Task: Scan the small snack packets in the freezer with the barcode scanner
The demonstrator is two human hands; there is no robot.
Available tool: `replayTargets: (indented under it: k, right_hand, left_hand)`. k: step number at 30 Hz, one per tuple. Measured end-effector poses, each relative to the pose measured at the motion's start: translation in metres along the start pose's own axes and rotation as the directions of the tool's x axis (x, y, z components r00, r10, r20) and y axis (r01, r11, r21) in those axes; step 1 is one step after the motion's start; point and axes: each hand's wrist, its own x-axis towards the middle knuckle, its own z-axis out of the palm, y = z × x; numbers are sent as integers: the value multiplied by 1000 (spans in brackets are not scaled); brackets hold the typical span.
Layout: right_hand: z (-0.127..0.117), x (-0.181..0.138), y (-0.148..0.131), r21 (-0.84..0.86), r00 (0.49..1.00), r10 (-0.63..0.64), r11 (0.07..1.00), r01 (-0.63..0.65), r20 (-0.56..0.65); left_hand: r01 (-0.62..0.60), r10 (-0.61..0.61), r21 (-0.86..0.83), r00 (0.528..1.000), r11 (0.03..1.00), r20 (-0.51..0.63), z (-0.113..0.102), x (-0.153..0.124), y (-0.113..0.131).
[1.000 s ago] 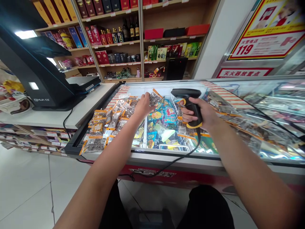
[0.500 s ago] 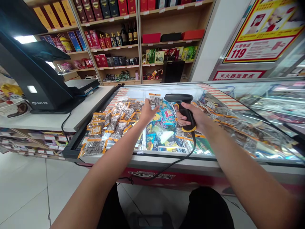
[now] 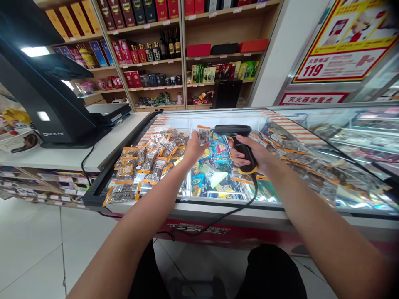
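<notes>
My left hand (image 3: 193, 150) is closed on a small clear snack packet (image 3: 203, 133) with an orange top edge, held up over the freezer. In my right hand (image 3: 247, 151) is a black barcode scanner (image 3: 233, 131) with yellow trim, its head facing left toward the packet. My fingers wrap round its handle, and a black cable (image 3: 254, 191) hangs from the base. A pile of similar orange-edged packets (image 3: 151, 160) lies left of my left hand on the freezer top. More such packets (image 3: 299, 153) lie to the right of the scanner.
Colourful bags (image 3: 220, 151) lie inside the chest freezer (image 3: 199, 203) below my hands. At the left, a dark checkout terminal (image 3: 59, 112) and a scale (image 3: 107, 112) stand on a white counter (image 3: 71, 160). Shelves (image 3: 149, 62) with boxes and bottles line the back.
The packet and my left hand have dropped slightly and shifted a little right. The scanner sits slightly lower. Both hands keep their hold.
</notes>
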Motion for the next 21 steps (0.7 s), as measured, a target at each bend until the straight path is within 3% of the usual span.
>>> replayTargets:
  k: [2, 4, 8, 11, 15, 21]
  right_hand:
    - [-4, 0, -1, 36, 1000, -19, 999, 19, 1]
    - [-9, -1, -5, 99, 997, -74, 992, 74, -9]
    - [-16, -7, -17, 193, 975, -210, 956, 221, -78]
    - [-17, -12, -22, 221, 959, -242, 937, 270, -146]
    - [-16, -13, -23, 262, 956, -240, 924, 277, -167]
    - [-15, -12, -21, 272, 958, -244, 922, 277, -149]
  left_hand:
    - [26, -24, -24, 998, 999, 60, -1, -2, 6]
    - [58, -41, -82, 979, 995, 198, -1, -5, 15]
    - [36, 11, -91, 886, 995, 464, 3, -15, 29]
    - [-164, 84, 145, 893, 976, 443, 4, -22, 33]
    - [-354, 156, 431, 889, 830, 430, -6, -26, 30]
    - [-532, 193, 441, 768, 723, 611, -7, -28, 26]
